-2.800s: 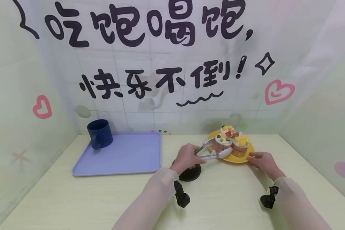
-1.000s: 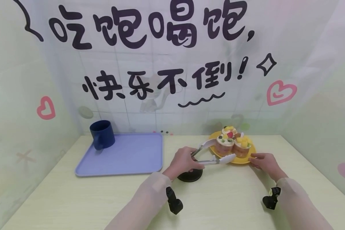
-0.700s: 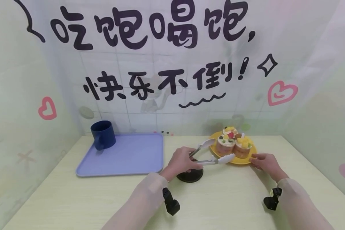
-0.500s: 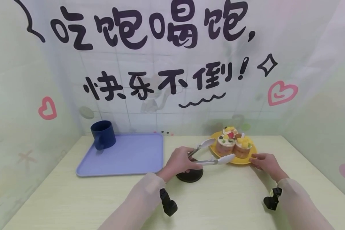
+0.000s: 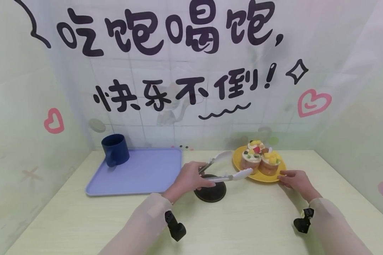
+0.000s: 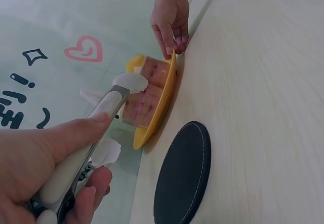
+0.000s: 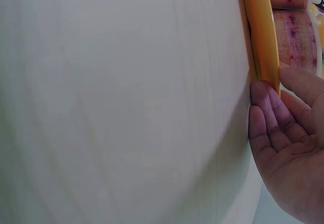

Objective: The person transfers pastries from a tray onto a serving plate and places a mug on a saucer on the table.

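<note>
My left hand (image 5: 188,178) grips a pair of tongs (image 5: 241,174) with white scalloped tips. The tips are spread, with nothing between them, and point toward a yellow plate (image 5: 264,178). Three dessert cups stand on that plate: one with green and dark toppings (image 5: 250,162), one with yellow cubes (image 5: 270,164) and one with a red piece (image 5: 256,145) behind them. The left wrist view shows thumb and fingers curled round the tongs' handles (image 6: 66,176). At the plate's right edge, my right hand (image 5: 298,182) pinches the rim, thumb above and fingers below, as the right wrist view (image 7: 293,148) confirms.
A round black coaster (image 5: 211,193) lies on the table beneath the tongs and left hand. To the left rests a lilac tray (image 5: 143,171), with a dark blue mug (image 5: 115,150) at its back left corner. Walls with printed lettering (image 5: 191,86) enclose the table's back and sides.
Earlier the tongs' tips were around the front left dessert cup; they have since drawn back left, away from it, with my left hand. My right hand keeps its hold on the plate.
</note>
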The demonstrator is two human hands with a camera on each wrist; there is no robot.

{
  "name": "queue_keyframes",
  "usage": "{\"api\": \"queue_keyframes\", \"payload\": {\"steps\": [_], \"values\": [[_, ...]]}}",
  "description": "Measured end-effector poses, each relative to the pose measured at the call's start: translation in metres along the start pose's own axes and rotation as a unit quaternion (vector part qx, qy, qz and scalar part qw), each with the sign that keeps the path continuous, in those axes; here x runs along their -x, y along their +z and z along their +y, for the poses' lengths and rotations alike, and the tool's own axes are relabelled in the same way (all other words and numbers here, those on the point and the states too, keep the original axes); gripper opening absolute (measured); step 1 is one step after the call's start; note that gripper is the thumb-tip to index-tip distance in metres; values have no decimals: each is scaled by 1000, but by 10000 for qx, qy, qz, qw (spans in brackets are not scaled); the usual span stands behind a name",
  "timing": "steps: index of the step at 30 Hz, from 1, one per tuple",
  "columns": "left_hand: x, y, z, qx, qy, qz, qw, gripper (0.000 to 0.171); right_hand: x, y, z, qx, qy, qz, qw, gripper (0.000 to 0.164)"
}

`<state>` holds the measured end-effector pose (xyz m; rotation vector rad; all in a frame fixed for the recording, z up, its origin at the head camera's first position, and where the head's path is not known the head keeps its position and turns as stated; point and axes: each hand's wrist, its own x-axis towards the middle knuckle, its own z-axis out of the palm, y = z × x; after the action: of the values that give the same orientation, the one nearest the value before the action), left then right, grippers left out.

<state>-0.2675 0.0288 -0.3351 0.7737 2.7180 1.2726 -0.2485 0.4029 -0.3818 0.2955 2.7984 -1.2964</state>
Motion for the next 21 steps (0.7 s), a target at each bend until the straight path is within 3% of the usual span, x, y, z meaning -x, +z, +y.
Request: {"api": "queue_keyframes", "payload": {"steps": [15, 21], "values": [[16, -21, -14, 186, -72, 222, 9996, 40, 2, 1, -1, -64, 0, 8, 10000, 57], [22, -29, -20, 182, -199, 346, 9990, 54, 2, 1, -1, 5, -21, 6, 10000, 55]]}}
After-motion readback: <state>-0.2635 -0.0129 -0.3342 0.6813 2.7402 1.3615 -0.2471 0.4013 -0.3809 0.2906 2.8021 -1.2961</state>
